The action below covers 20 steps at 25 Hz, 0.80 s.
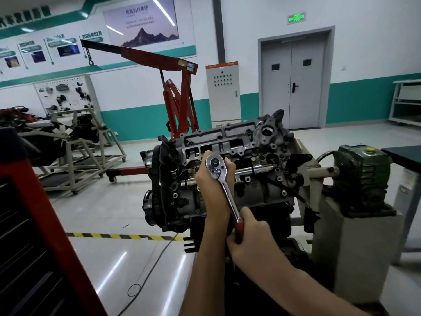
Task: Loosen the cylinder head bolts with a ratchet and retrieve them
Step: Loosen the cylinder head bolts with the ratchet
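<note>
My left hand (205, 181) is curling around the head end of the ratchet (228, 194), steadying it over the cylinder head (218, 137), where the bolt is lying hidden under the tool (I am judging, not seeing, that it is engaged). From there the ratchet's long axis is running down and rightward toward me, and my right hand (250, 236), the nearer one, is wrapping its fingers around the red handle (239, 226).

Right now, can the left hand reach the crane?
Probably not: the left hand holds the ratchet at the engine, and the crane stands well behind it, across the floor.
</note>
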### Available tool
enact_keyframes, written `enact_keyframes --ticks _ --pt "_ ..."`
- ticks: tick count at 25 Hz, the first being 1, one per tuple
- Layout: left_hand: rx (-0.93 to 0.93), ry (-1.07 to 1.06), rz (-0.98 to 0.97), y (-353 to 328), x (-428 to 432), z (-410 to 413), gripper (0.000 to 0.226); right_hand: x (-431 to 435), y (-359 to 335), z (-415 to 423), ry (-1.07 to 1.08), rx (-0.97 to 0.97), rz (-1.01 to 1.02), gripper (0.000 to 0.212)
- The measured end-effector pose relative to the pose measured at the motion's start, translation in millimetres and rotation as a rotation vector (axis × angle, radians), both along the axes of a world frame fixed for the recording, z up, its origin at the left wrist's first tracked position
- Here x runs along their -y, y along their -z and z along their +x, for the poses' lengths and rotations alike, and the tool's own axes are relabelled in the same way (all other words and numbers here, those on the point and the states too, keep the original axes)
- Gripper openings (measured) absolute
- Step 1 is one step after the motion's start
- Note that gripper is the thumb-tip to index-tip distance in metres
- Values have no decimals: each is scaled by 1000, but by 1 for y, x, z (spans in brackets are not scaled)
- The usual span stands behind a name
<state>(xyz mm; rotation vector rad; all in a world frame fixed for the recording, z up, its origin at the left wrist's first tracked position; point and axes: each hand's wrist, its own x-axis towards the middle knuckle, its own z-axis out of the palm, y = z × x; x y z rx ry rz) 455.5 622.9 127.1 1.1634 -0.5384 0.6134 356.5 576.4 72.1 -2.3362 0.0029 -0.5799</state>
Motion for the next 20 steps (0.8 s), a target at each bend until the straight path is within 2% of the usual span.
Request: enact_keyframes --ticks 3,5,7,9,12,14,15,17,18,20 --pt "-13 55 49 -7 -9 8 37 25 -13 2 -24 -25 -113 23" --pt "44 105 103 -7 -14 13 52 65 -44 9 -2 -39 -397 21" --pt "115 8 263 -8 -18 16 49 97 -87 19 95 46 -719 12" --pt "133 -26 322 -8 -25 22 43 105 -113 25 153 182 -851 14" --pt "95 -106 284 -2 -25 17 37 86 -86 14 160 125 -762 13" --pt "53 -177 223 4 -12 5 33 56 -45 4 182 64 -522 17" --pt "51 -150 151 8 -6 3 32 39 -29 1 167 29 -358 19" --pt "-67 82 -46 3 3 -2 29 12 -7 -1 104 -27 -109 22" --pt "-125 145 -68 1 5 2 28 9 -2 -1 76 -26 -77 25" --pt "-97 99 30 -2 0 9 35 31 -12 -1 60 -24 -194 26"
